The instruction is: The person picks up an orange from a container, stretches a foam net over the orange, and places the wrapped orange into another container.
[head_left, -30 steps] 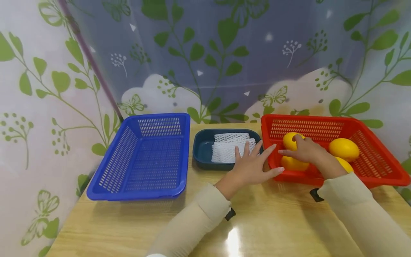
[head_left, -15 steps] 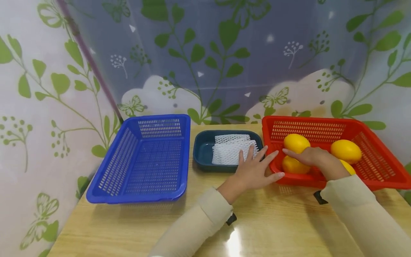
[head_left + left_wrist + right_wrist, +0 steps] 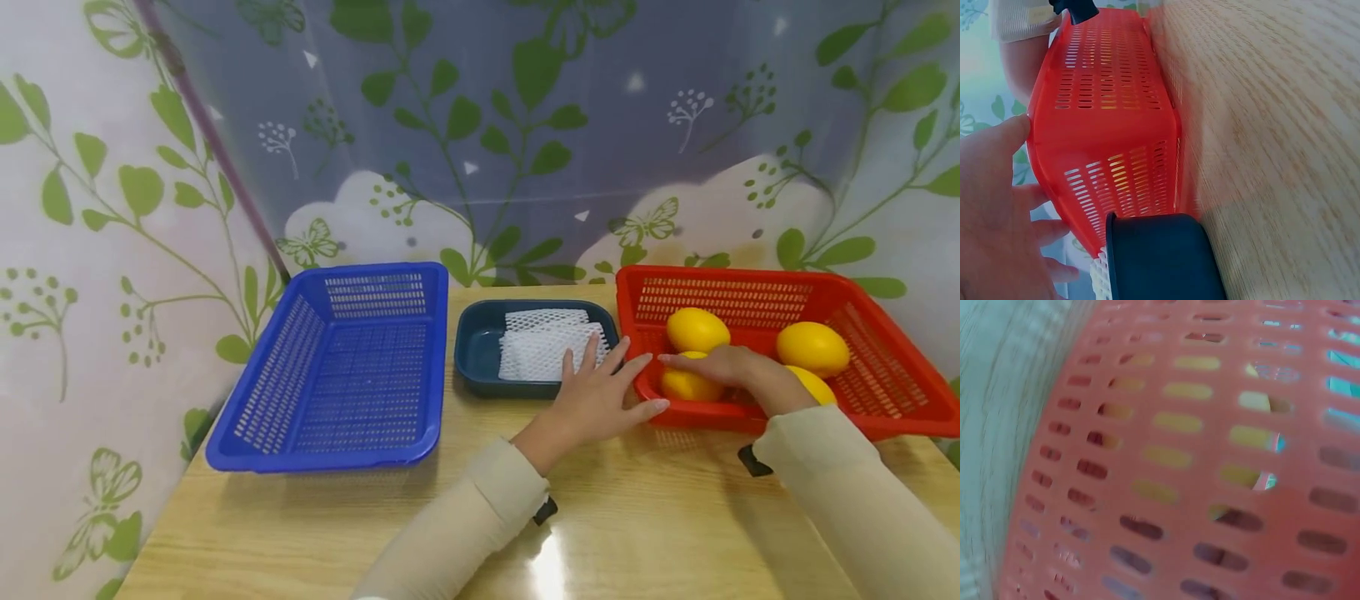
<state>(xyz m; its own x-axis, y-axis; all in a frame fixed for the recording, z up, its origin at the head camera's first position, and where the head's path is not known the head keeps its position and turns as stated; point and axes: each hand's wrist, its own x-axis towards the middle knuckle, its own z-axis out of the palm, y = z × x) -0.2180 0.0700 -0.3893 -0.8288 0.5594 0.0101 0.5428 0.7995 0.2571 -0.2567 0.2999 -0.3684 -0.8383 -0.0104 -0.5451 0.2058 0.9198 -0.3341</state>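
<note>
My right hand [image 3: 750, 375] reaches into the red basket [image 3: 697, 413] and holds the front-left lemon [image 3: 686, 387]. The thumb lies across the fruit, while the other fingers are hidden behind the hand. Three more lemons lie in the basket, one behind the held lemon [image 3: 697, 327] and two to the right. My left hand [image 3: 592, 404] is spread flat, its thumb at the basket's left rim and its fingertips over the dark teal tray [image 3: 472, 379]. In the left wrist view its fingers and thumb touch or nearly touch the basket rim. Mostly basket wall [image 3: 1285, 506] fills the right wrist view.
White foam netting [image 3: 525, 358] lies in the tray, which stands close against the red basket. A blue basket [image 3: 322, 461] with slotted sides stands to the left. All of them rest on a wooden table [image 3: 637, 517], with a patterned curtain [image 3: 480, 192] behind.
My right hand has lowered from the rear lemon to the front-left lemon and now holds it; that lemon has tilted up slightly. My left hand has hardly moved.
</note>
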